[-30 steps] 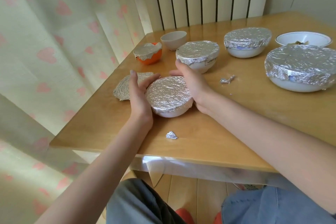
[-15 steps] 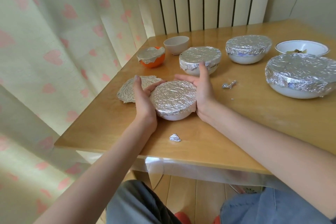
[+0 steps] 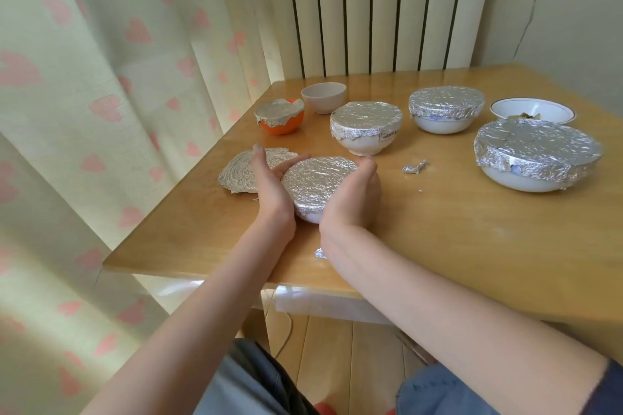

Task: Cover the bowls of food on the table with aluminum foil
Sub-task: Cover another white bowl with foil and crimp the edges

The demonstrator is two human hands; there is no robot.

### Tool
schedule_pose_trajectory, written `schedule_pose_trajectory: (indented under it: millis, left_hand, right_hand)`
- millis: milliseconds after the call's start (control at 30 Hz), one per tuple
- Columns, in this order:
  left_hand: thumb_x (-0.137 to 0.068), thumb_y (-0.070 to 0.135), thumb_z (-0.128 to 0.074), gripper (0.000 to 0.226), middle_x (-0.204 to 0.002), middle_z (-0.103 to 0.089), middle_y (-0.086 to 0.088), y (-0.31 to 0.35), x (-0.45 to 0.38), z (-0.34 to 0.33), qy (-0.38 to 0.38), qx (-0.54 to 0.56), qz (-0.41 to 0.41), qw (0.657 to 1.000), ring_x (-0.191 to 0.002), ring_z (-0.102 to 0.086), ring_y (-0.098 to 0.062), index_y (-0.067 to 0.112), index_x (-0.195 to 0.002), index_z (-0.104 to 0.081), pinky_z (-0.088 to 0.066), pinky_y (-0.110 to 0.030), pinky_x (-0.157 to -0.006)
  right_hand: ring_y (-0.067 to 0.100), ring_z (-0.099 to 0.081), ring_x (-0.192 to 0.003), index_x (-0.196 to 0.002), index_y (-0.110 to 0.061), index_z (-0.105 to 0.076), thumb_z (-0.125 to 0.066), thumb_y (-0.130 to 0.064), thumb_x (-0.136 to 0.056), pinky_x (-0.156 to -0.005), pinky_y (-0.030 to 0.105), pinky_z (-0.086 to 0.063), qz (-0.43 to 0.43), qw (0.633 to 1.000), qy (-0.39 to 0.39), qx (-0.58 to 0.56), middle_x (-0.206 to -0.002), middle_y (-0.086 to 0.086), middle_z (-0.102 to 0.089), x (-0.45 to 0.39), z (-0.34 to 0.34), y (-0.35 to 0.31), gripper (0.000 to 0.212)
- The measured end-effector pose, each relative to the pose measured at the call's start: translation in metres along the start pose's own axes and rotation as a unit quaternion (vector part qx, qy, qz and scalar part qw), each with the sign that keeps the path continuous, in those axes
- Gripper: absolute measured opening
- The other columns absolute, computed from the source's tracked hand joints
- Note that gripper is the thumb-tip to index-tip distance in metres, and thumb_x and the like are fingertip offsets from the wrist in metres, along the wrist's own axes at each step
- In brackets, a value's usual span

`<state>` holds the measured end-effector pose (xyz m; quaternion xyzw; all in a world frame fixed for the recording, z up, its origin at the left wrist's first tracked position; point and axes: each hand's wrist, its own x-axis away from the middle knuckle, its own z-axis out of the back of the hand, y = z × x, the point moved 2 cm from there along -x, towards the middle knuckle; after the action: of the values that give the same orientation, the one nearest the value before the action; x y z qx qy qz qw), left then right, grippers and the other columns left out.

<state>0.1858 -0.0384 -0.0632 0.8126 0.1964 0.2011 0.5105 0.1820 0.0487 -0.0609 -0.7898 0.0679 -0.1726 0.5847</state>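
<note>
A small white bowl covered with foil (image 3: 318, 182) sits near the table's left front corner. My left hand (image 3: 269, 185) presses against its left side, fingers straight and thumb lying along the foil's edge. My right hand (image 3: 354, 199) cups the right side, fingers curled round the rim. A loose, crumpled foil sheet (image 3: 237, 172) lies flat just left of my left hand. Further back stand three more foil-covered white bowls, middle (image 3: 365, 121), back (image 3: 445, 106) and large right (image 3: 536, 148), and an orange bowl (image 3: 281, 128) with foil on top.
An uncovered white bowl (image 3: 532, 109) holding food stands at the back right, and a beige bowl (image 3: 323, 98), also uncovered, at the back left. Small foil scraps lie on the wooden table (image 3: 438, 229), one (image 3: 414, 167) mid-table, one (image 3: 319, 253) near the front edge. Curtain hangs left, radiator behind.
My right hand has slid from the bowl's far side round to its near right side. My left hand stays on the left side. The view has tilted up a little.
</note>
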Motion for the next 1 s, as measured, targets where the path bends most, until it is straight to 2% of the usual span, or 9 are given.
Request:
schedule_pose_trajectory:
  millis: [67,233,300,433,600,667,767,867,1000]
  left_hand:
    - [-0.094,0.066,-0.029,0.076,-0.086,-0.074,-0.017,-0.003,0.002,-0.001,0.017,-0.004,-0.003,1.000,-0.090,-0.069,-0.032,0.005,-0.091,-0.074,-0.051,-0.041,-0.095]
    - [-0.089,0.073,-0.030,0.075,-0.120,-0.066,-0.019,-0.006,0.013,0.003,0.040,-0.027,-0.004,0.999,-0.113,-0.061,-0.032,0.013,-0.100,-0.074,-0.044,-0.043,-0.105]
    - [-0.096,0.065,-0.025,0.073,-0.118,-0.068,-0.016,-0.002,0.015,0.010,0.010,-0.046,-0.013,0.999,-0.114,-0.062,-0.028,0.009,-0.115,-0.067,-0.042,-0.041,-0.107]
    - [-0.100,0.058,-0.015,0.075,-0.140,-0.055,-0.012,0.012,0.002,0.015,-0.005,-0.064,-0.045,0.997,-0.133,-0.048,-0.020,0.004,-0.136,-0.053,-0.030,-0.033,-0.115]
    - [-0.099,0.061,-0.019,0.080,-0.120,-0.066,-0.015,0.012,0.004,-0.004,-0.050,-0.056,-0.017,0.997,-0.112,-0.062,-0.029,-0.002,-0.124,-0.062,-0.046,-0.040,-0.103]
    - [-0.098,0.062,-0.020,0.080,-0.111,-0.069,-0.016,0.007,0.005,-0.005,-0.043,-0.036,-0.007,0.998,-0.099,-0.065,-0.029,-0.001,-0.115,-0.067,-0.051,-0.036,-0.091]
    - [-0.081,0.079,-0.030,0.082,-0.123,-0.064,-0.016,-0.004,0.000,-0.006,0.005,-0.001,-0.002,1.000,-0.118,-0.057,-0.032,0.014,-0.094,-0.078,-0.041,-0.047,-0.107]
    - [-0.056,0.089,-0.034,0.083,-0.128,-0.061,-0.009,-0.019,-0.009,-0.007,0.067,0.038,-0.001,0.997,-0.117,-0.057,-0.028,0.027,-0.085,-0.080,-0.041,-0.048,-0.106]
    - [-0.055,0.090,-0.030,0.079,-0.137,-0.054,-0.002,-0.016,-0.001,-0.007,0.094,0.030,-0.011,0.995,-0.123,-0.052,-0.024,0.035,-0.084,-0.079,-0.038,-0.046,-0.108]
  right_hand:
    - [0.030,-0.058,-0.097,-0.102,-0.014,-0.065,-0.024,-0.049,-0.085,-0.091,0.043,-0.047,-0.014,1.000,-0.008,0.014,-0.104,0.006,-0.066,-0.001,0.001,-0.003,0.057]
    - [0.025,-0.057,-0.085,-0.084,-0.016,-0.058,-0.026,-0.050,-0.095,-0.083,0.037,-0.045,-0.025,0.996,-0.051,0.062,-0.089,0.001,-0.062,-0.011,0.013,-0.010,0.049]
    - [0.023,-0.058,-0.093,-0.099,-0.014,-0.063,-0.028,-0.047,-0.097,-0.090,0.039,-0.044,0.004,0.999,-0.030,0.035,-0.097,-0.001,-0.063,-0.013,0.026,-0.005,0.047]
    - [0.018,-0.055,-0.113,-0.125,-0.018,-0.057,-0.031,-0.051,-0.083,-0.105,0.040,-0.039,0.003,0.998,0.003,-0.064,-0.125,-0.001,-0.060,0.009,0.023,0.011,0.060]
    - [0.026,-0.050,-0.120,-0.131,-0.012,-0.054,-0.034,-0.028,-0.100,-0.094,0.025,-0.037,0.024,0.993,0.076,-0.083,-0.133,0.008,-0.055,0.022,0.000,0.006,0.040]
    - [0.031,-0.053,-0.114,-0.122,-0.012,-0.059,-0.032,-0.033,-0.099,-0.091,0.029,-0.041,0.026,0.991,0.106,-0.080,-0.125,0.011,-0.060,0.018,-0.005,0.007,0.041]
    - [0.036,-0.057,-0.101,-0.104,-0.012,-0.064,-0.031,-0.038,-0.099,-0.083,0.036,-0.044,0.037,0.990,0.130,-0.034,-0.107,0.014,-0.067,0.009,-0.009,0.006,0.043]
    - [0.036,-0.059,-0.098,-0.104,-0.012,-0.066,-0.024,-0.046,-0.099,-0.083,0.037,-0.045,0.031,0.993,0.110,0.015,-0.105,0.013,-0.068,-0.002,-0.005,0.001,0.054]
    - [0.035,-0.059,-0.095,-0.102,-0.015,-0.070,-0.017,-0.051,-0.094,-0.086,0.040,-0.047,0.041,0.995,0.087,0.041,-0.103,0.009,-0.069,-0.006,-0.004,0.001,0.064]
